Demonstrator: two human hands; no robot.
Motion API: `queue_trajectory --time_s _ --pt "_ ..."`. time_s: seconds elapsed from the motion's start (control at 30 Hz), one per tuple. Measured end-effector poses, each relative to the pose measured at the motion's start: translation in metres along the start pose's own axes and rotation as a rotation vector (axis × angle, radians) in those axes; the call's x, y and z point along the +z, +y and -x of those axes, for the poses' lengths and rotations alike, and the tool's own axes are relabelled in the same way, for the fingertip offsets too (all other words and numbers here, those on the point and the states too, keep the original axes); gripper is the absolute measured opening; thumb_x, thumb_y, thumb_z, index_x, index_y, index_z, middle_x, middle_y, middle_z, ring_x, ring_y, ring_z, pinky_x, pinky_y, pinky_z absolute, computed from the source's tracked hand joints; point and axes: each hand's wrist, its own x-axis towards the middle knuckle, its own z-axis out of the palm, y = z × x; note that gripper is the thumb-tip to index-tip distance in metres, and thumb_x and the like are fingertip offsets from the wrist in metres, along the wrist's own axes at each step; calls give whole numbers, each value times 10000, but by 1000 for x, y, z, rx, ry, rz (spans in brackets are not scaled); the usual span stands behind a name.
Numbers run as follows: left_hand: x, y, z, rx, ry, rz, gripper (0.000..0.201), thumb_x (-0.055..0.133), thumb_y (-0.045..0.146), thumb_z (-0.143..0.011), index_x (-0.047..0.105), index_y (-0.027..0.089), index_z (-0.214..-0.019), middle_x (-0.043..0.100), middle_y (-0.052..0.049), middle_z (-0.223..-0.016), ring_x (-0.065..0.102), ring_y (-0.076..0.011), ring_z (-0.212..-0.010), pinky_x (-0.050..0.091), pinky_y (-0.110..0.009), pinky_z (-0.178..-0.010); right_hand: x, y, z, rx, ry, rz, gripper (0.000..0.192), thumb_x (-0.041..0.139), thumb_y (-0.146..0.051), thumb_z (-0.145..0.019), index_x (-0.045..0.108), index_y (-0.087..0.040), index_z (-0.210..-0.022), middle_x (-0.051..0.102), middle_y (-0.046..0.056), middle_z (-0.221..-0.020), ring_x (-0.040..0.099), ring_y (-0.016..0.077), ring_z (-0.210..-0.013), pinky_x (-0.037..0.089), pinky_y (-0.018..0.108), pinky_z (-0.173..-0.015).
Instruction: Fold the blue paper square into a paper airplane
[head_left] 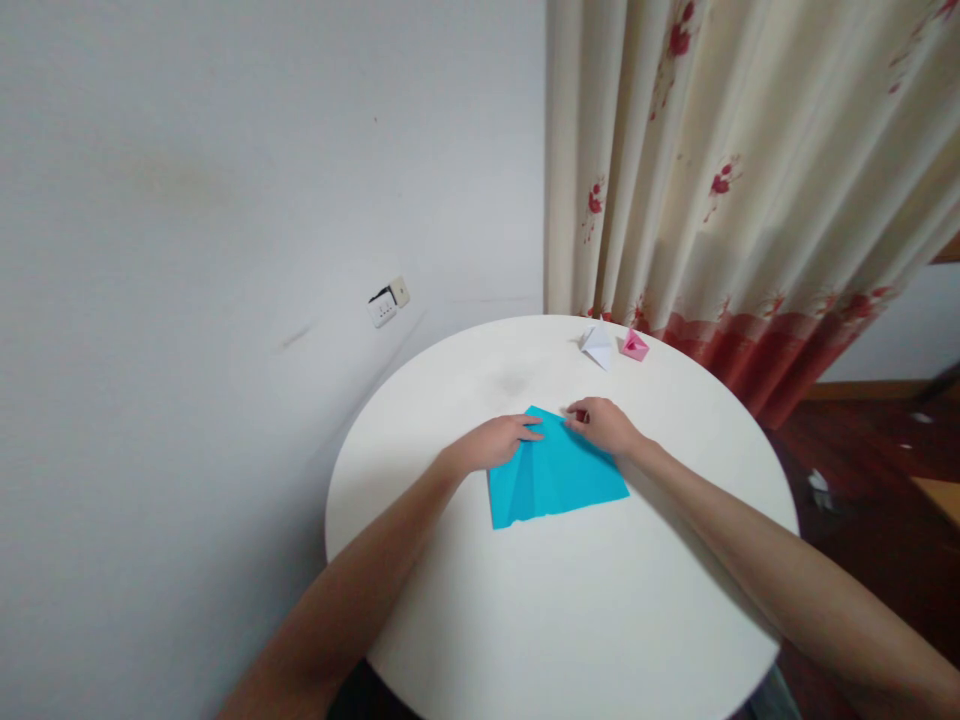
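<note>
Both the left hand (495, 442) and the right hand (602, 424) are lying flat, fingers released, pressing down the blue paper (555, 472) on the round table (600, 620).

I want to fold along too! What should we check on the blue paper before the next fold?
1. Blue paper lies flat on the white table: ok.
2. Left hand presses its left upper edge: ok.
3. Right hand presses near the top point: ok.
4. Top edges meet in a neat point: cannot tell, fingers cover it.
5. White paper figure and pink paper figure sit apart from the fold, at the far edge: ok.
</note>
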Motion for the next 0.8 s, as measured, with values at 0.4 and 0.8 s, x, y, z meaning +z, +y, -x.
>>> queue_trajectory --time_s 0.4,0.8 --pt "-4 2 2 -32 21 0 510 440 49 -915 666 248 -1326 484 -37 -1548 463 -274 -1399 350 -413 -1180 -1 2 -2 17 -45 -336 406 494 -399 -898 769 -139 -751 731 43 -692 622 197 -642 449 282 -600" --pt "-4 4 2 -2 31 0 535 435 39 -892 689 268 -1302 495 -37 -1535 481 -282 -1379 369 -421 -1173 0 -14 1 47 -66 -712 660 556 -749 -812 809 -139 -832 794 142 -953 712 315 -932 544 415 -863"
